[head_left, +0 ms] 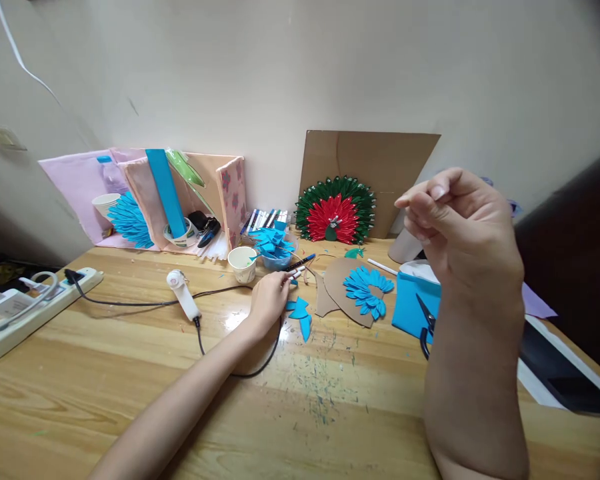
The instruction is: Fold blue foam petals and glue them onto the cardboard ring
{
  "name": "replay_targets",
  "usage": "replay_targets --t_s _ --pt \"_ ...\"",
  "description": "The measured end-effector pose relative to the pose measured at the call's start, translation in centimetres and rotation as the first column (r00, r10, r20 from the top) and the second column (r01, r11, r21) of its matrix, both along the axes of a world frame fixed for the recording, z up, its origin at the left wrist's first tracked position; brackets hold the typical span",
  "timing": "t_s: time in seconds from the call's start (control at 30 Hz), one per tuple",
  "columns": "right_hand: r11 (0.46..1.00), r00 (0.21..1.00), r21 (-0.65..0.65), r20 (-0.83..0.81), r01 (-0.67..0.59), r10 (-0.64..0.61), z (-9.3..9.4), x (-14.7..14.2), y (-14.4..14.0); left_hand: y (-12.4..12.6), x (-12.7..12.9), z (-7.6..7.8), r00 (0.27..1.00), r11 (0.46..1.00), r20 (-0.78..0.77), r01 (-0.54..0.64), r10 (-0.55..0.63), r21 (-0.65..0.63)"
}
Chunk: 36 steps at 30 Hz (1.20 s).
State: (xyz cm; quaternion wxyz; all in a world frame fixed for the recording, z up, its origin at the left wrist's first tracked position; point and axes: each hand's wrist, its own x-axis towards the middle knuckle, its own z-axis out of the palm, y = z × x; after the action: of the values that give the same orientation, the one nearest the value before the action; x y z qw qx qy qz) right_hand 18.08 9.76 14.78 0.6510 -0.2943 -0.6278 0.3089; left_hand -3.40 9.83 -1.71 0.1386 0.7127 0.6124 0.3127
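Fingertips of the left hand (269, 298) press, pinching nothing, beside folded blue paper petals (300, 315) lying flat mid-bench near its far edge; the right hand (460, 230) hangs raised, fingers loosely curled, empty.

Glossy varnished wooden table (130, 373), matt brown cardboard sheet (370, 167), smooth blue paper petals (366, 291)

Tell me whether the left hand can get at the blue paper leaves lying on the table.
Probably yes. The left hand rests on the wooden table right beside the blue paper leaves, with nothing between them; only the black cord runs nearby.
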Motion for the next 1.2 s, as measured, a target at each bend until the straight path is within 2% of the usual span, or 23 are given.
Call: replay_targets --t_s 0.13,0.27,0.33,0.4,0.5,0.57,0.63,0.67,0.73,0.77,0.83,0.9,1.0,1.2 --pt "0.999 0.999 0.002 0.013 0.033 -0.033 -0.2 0.1 0.3 -0.6 0.5 0.2 0.981 0.997 -0.191 0.039 -0.027 0.059" --pt "0.999 0.999 0.019 0.012 0.045 -0.046 -0.2 0.3 0.4 -0.8 0.7 -0.4 0.968 0.992 -0.219 0.128 -0.124 0.002" --pt "0.999 0.999 0.019 0.004 0.049 -0.049 -0.1 0.3 0.3 -0.7 0.6 -0.6 0.975 0.989 -0.166 0.148 -0.148 -0.011" --pt "0.999 0.999 0.024 0.005 0.047 -0.047 0.0 0.1 0.2 -0.4 0.5 -0.6 0.988 0.989 -0.05 0.145 -0.146 -0.019" --pt "1.0 0.996 -0.007 0.092 -0.004 0.005 -1.0 -0.6 -0.3 -0.1 0.8 0.0 0.959 0.989 0.252 0.143 -0.127 -0.047" --pt "0.995 0.966 -0.094 0.255 -0.029 0.052 -2.7 -1.2 -0.8 -0.3 1.5 0.4 0.875 0.975 0.458 0.209 -0.155 -0.069" --pt "0.993 0.889 -0.12 0.456 0.003 0.053 -5.4 -1.4 -1.4 -0.9 2.4 0.6 0.78 0.938 0.586 0.333 -0.219 -0.093" --pt "0.989 0.834 -0.143 0.549 0.023 0.06 -7.0 -1.3 -1.7 -1.4 2.9 0.6 0.749 0.912 0.612 0.395 -0.252 -0.108" --pt "0.972 0.751 -0.235 0.641 -0.003 0.157 -10.2 -0.7 -2.7 -2.5 4.0 0.3 0.74 0.874 0.601 0.467 -0.303 -0.135" --pt "0.955 0.745 -0.296 0.635 -0.009 0.204 -11.6 -0.3 -3.2 -3.1 4.5 0.0 0.753 0.866 0.572 0.48 -0.324 -0.14" --pt "0.916 0.791 -0.401 0.552 -0.023 0.262 -14.0 0.5 -4.4 -4.2 5.4 -0.7 0.779 0.863 0.512 0.487 -0.361 -0.132" --pt "0.896 0.847 -0.445 0.472 -0.01 0.244 -15.7 1.1 -5.4 -5.1 6.0 -1.5 0.781 0.853 0.485 0.507 -0.394 -0.122" --pt "0.889 0.887 -0.457 0.405 -0.012 0.22 -17.1 1.6 -6.2 -6.1 6.6 -2.4 0.772 0.85 0.495 0.513 -0.399 -0.116" --pt "0.899 0.933 -0.437 0.332 0.022 0.139 -18.7 1.4 -6.6 -7.1 6.9 -2.9 0.849 0.932 0.477 0.332 -0.228 -0.144"
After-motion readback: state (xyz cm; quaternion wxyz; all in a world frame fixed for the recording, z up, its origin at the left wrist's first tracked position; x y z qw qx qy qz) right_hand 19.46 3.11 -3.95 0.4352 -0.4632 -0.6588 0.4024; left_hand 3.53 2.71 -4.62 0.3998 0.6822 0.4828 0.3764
